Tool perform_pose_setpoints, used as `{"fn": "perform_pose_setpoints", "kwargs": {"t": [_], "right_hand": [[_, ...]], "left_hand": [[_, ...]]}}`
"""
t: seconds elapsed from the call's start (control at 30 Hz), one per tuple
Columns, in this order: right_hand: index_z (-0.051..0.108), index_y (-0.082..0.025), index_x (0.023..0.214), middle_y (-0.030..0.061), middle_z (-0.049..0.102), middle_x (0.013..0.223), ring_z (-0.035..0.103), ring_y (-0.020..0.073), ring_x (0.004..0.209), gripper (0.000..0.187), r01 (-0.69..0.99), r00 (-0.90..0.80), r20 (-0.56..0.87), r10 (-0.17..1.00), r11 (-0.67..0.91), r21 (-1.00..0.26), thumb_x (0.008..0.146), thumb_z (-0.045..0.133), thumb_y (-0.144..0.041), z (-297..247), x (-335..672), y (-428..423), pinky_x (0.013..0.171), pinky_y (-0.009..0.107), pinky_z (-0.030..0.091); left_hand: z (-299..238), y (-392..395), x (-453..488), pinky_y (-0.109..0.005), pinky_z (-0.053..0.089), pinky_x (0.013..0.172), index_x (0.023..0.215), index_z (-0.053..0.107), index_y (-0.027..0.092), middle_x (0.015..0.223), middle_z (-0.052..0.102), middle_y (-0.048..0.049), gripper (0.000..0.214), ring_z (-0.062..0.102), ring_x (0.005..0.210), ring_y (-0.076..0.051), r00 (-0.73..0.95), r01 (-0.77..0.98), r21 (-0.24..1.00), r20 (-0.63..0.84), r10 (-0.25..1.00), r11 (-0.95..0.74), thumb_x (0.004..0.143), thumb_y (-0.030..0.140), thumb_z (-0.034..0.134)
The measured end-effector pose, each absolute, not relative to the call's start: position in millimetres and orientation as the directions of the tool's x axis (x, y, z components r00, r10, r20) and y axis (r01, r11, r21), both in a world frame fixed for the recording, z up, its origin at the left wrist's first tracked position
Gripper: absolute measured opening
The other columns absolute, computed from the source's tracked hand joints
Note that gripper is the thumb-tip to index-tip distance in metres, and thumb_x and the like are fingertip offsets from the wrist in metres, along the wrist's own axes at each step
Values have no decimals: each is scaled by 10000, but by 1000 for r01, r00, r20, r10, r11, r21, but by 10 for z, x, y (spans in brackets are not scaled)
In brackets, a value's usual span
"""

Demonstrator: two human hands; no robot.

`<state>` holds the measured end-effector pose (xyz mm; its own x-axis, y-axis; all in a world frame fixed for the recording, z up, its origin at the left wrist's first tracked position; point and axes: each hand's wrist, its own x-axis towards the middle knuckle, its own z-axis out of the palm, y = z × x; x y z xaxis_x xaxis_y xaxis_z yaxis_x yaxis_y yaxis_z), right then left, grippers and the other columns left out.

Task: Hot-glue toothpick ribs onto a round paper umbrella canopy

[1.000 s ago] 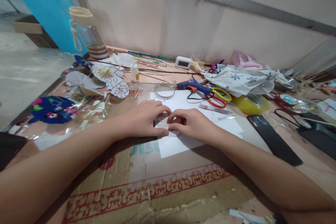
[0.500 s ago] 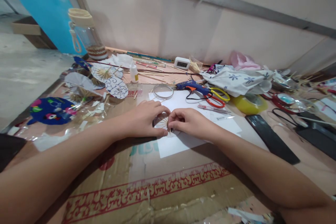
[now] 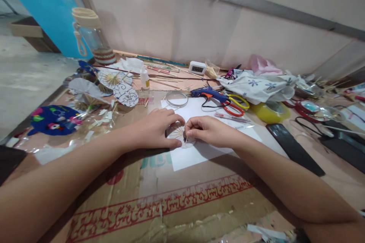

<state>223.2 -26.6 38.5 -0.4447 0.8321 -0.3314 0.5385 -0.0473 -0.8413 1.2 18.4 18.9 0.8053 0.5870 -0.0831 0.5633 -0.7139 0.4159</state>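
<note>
A small round white paper umbrella [image 3: 177, 132] with thin ribs spreading from its middle lies on white paper sheets [image 3: 182, 161]. My left hand [image 3: 155, 128] curves around its left side, thumb and fingertips resting near the rim. At the umbrella's middle, my right hand [image 3: 207, 131] is closed in a pinch, with the end of a thin wooden stick [image 3: 186, 141] showing below the fingertips. The fingers partly cover the umbrella's right part. Behind my hands lie a clear ring [image 3: 176, 99] and a blue glue gun [image 3: 209, 93].
At left are decorated umbrellas [image 3: 125, 95], a blue patterned piece [image 3: 55, 120] and paper scraps. A glue bottle [image 3: 145, 78], loose sticks, a small clock [image 3: 197, 68] and a bottle [image 3: 95, 40] stand behind. Scissors [image 3: 235, 109], yellow tape [image 3: 270, 112] and a black phone [image 3: 295, 148] lie right.
My right hand has shifted slightly to the right, so more of the umbrella's middle and lower right rim shows. My left hand stays nearly in place.
</note>
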Motion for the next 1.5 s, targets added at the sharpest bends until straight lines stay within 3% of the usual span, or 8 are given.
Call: {"fn": "perform_pose_setpoints", "kwargs": {"t": [0.57,0.8,1.17,1.5], "right_hand": [[641,-194,807,-42,616,698,523,120,633,111,572,-468,-339,816,-13,-820,894,654,-126,393,2165,-191,626,247,392],[632,-194,809,-44,611,709,507,116,618,117,556,-519,-404,753,-61,-829,910,629,-134,444,2241,-154,611,247,394],[638,-195,775,-48,600,668,511,115,605,135,613,-535,-384,752,33,-789,886,643,-120,468,2202,-105,613,243,399],[631,-190,792,-46,602,679,491,105,587,135,576,-508,-418,753,-63,-815,908,632,-119,460,2181,-132,581,237,382]], "left_hand": [[180,203,12,-419,473,931,1223,679,235,1060,675,-75,517,621,1027,-303,817,544,409,-58,574,-733,843,586,708],[192,189,13,-428,453,976,1223,674,242,1101,675,-77,484,620,1056,-304,811,559,407,-84,580,-723,860,561,699],[210,177,25,-413,453,961,1207,672,244,1068,662,-71,469,612,1017,-290,802,579,380,-102,589,-721,856,553,702],[179,191,3,-441,456,962,1209,682,232,1078,670,-83,488,611,1042,-313,812,554,409,-74,579,-725,853,565,705]]}}
